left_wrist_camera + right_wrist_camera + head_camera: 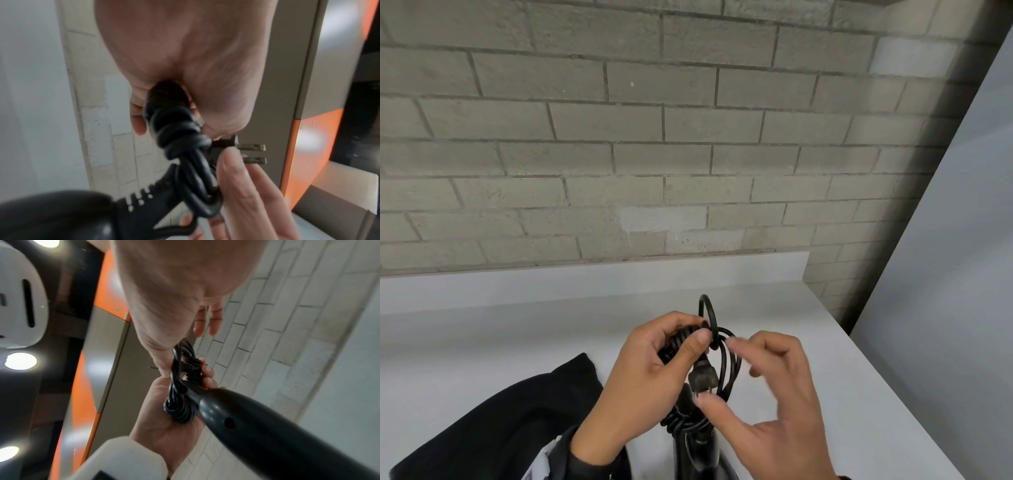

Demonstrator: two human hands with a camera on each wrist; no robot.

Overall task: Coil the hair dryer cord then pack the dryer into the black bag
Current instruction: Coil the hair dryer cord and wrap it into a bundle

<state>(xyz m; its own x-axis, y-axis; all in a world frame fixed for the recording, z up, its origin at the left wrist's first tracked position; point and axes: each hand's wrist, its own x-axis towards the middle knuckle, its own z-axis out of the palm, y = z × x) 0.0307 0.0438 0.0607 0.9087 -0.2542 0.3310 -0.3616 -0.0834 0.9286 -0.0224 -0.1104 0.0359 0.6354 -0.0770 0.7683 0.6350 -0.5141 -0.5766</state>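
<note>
Cord (pixel 726 363): nearly all wound up, plug (pixel 700 377) loose | Your left hand (pixel 650 373): wrapped tight round the bundle | Your right hand (pixel 774 387): fingers spread — thumb touching loops, holding nothing | Dryer (pixel 267 431): not packed yet — black bag (pixel 517 421) waits beside your left wrist.

Head view is evenly lit and pretty sharp on the brick wall (pixel 619 137), with a dark soft shadow band down the right side and bricks bowing at the edges. The right hand (pixel 774 394) has smeary fingertips from motion blur. Both wrist views are soft and stretched; the hair dryer (pixel 267 434) shows small glare spots, and the round ceiling lights (pixel 20 361) blow out white
</note>
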